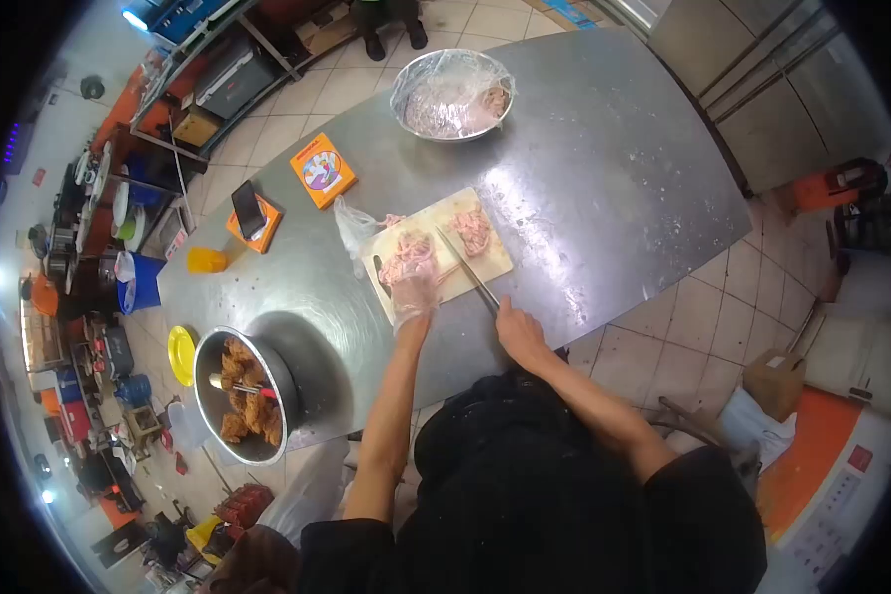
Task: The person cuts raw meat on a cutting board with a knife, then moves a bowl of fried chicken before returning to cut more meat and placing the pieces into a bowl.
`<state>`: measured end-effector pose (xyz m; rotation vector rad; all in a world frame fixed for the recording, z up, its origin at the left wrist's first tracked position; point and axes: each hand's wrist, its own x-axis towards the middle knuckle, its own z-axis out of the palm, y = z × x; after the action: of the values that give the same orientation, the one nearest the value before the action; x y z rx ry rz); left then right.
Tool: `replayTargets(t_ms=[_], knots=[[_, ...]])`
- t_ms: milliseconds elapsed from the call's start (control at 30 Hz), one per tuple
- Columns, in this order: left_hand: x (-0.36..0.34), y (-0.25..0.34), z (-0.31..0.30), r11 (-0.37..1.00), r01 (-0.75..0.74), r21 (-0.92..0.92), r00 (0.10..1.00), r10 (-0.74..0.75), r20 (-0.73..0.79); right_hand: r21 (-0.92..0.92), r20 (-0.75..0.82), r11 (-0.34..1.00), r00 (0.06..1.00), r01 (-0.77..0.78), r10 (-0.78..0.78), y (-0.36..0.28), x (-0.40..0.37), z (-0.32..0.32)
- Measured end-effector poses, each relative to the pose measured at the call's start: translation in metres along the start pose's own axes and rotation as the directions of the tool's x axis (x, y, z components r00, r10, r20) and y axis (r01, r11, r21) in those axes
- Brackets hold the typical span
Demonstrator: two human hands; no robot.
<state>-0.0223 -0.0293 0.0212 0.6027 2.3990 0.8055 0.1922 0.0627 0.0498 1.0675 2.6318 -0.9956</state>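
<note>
A pale cutting board (440,220) lies on the steel table (604,168). My left hand (415,289), in a clear plastic glove, presses down on a pile of raw pink meat (406,257) on the board's near left part. My right hand (518,330) grips the handle of a long knife (466,270), whose blade points across the board between the two meat piles. A second heap of raw meat (474,231) lies on the board's right side. A crumpled clear plastic bag (353,225) sits at the board's left edge.
A steel bowl (452,94) covered in plastic wrap stands at the table's far end. A large pot (245,396) of browned fried pieces sits at the near left. An orange box (323,170), a phone on an orange pad (250,212) and a yellow cup (206,260) line the left edge.
</note>
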Motion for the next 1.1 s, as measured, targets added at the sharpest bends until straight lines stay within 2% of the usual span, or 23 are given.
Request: replayTargets(t_ms=[33, 67, 167, 200, 267, 300, 367, 400, 467, 500, 567, 633, 700, 733, 800, 833, 900, 933, 967, 1000, 1033, 1100], knots=[[0.005, -0.014, 0.012, 0.962, -0.161, 0.222, 0.982, 0.179, -0.063, -0.034, 0.013, 0.999, 1.000, -0.021, 0.021, 0.006, 0.000, 0.011], [0.008, -0.025, 0.020, 0.850, -0.288, 0.441, 0.929, 0.360, -0.085, -0.035, 0.020, 0.999, 1.000, -0.016, 0.017, 0.004, 0.005, 0.011], [-0.022, 0.020, 0.002, 0.882, -0.298, 0.364, 0.918, 0.370, -0.143, -0.034, -0.018, 0.999, 0.999, 0.027, -0.027, -0.019, 0.035, 0.010], [-0.020, 0.014, 0.004, 0.879, -0.302, 0.369, 0.917, 0.373, -0.138, -0.018, -0.078, 0.999, 0.996, 0.041, -0.042, -0.027, 0.048, 0.013], [-0.016, 0.000, 0.008, 0.954, -0.110, 0.279, 0.994, 0.112, 0.011, 0.005, -0.147, 0.998, 0.988, 0.057, -0.056, -0.038, 0.070, 0.016], [-0.014, -0.012, 0.013, 0.952, -0.114, 0.286, 0.993, 0.116, 0.011, 0.008, -0.136, 0.999, 0.989, 0.052, -0.051, -0.042, 0.079, 0.017], [-0.011, -0.024, 0.018, 0.865, -0.214, 0.454, 0.944, 0.303, -0.133, 0.013, -0.134, 0.999, 0.990, 0.044, -0.042, -0.043, 0.086, 0.020], [-0.007, -0.024, 0.016, 0.864, -0.222, 0.452, 0.941, 0.311, -0.131, 0.000, -0.126, 0.999, 0.991, 0.054, -0.054, -0.041, 0.088, 0.021], [-0.001, -0.022, 0.011, 0.859, -0.196, 0.473, 0.980, 0.188, 0.065, -0.019, -0.123, 0.998, 0.991, 0.058, -0.060, -0.033, 0.085, 0.018], [-0.006, -0.008, 0.002, 0.859, -0.202, 0.470, 0.979, 0.195, 0.065, 0.007, -0.123, 0.998, 0.990, 0.069, -0.067, -0.030, 0.081, 0.015], [-0.016, 0.018, -0.022, 0.973, -0.030, 0.228, 0.997, 0.011, 0.082, 0.028, -0.129, 0.996, 0.988, 0.086, -0.081, -0.025, 0.075, 0.004], [-0.012, 0.029, -0.032, 0.959, -0.029, 0.283, 0.999, 0.023, 0.025, 0.133, -0.013, 0.991, 1.000, -0.017, 0.018, -0.023, 0.054, -0.014], [-0.010, 0.046, -0.045, 0.975, -0.194, 0.110, 0.981, 0.194, 0.013, 0.149, -0.049, 0.989, 0.998, -0.021, 0.029, -0.022, 0.029, -0.035], [-0.011, 0.056, -0.050, 0.978, -0.180, 0.103, 0.984, 0.180, 0.011, 0.177, -0.089, 0.984, 0.995, -0.027, 0.043, -0.020, 0.017, -0.040], [-0.010, 0.085, -0.058, 0.986, -0.155, -0.065, 0.986, 0.158, 0.044, 0.168, -0.107, 0.986, 0.994, -0.017, 0.036, -0.010, 0.006, -0.043], [-0.007, 0.087, -0.055, 0.986, -0.150, -0.069, 0.987, 0.153, 0.040, 0.167, -0.135, 0.986, 0.990, -0.011, 0.034, -0.007, 0.003, -0.044], [0.002, 0.084, -0.042, 0.953, 0.029, -0.301, 0.994, 0.004, 0.108, 0.156, -0.126, 0.988, 0.991, -0.016, 0.036, -0.005, -0.002, -0.047], [0.011, 0.077, -0.035, 0.951, 0.030, -0.307, 0.994, 0.003, 0.108, 0.150, -0.118, 0.988, 0.992, -0.025, 0.043, -0.004, -0.004, -0.048], [0.022, 0.060, -0.023, 0.997, 0.008, -0.071, 0.994, 0.000, 0.110, 0.145, -0.115, 0.989, 0.992, -0.026, 0.043, -0.004, -0.005, -0.048], [0.029, 0.047, -0.013, 0.985, -0.015, 0.170, 0.994, -0.004, 0.110, 0.139, -0.101, 0.990, 0.994, -0.019, 0.033, -0.005, -0.006, -0.046], [0.030, 0.039, -0.006, 0.986, -0.011, 0.167, 0.994, -0.007, 0.108, 0.136, -0.087, 0.991, 0.996, -0.010, 0.022, -0.008, -0.005, -0.043], [0.027, 0.034, 0.001, 0.971, 0.072, 0.227, 0.987, -0.102, 0.121, 0.097, -0.038, 0.995, 0.999, -0.002, 0.006, -0.008, -0.002, -0.030]])
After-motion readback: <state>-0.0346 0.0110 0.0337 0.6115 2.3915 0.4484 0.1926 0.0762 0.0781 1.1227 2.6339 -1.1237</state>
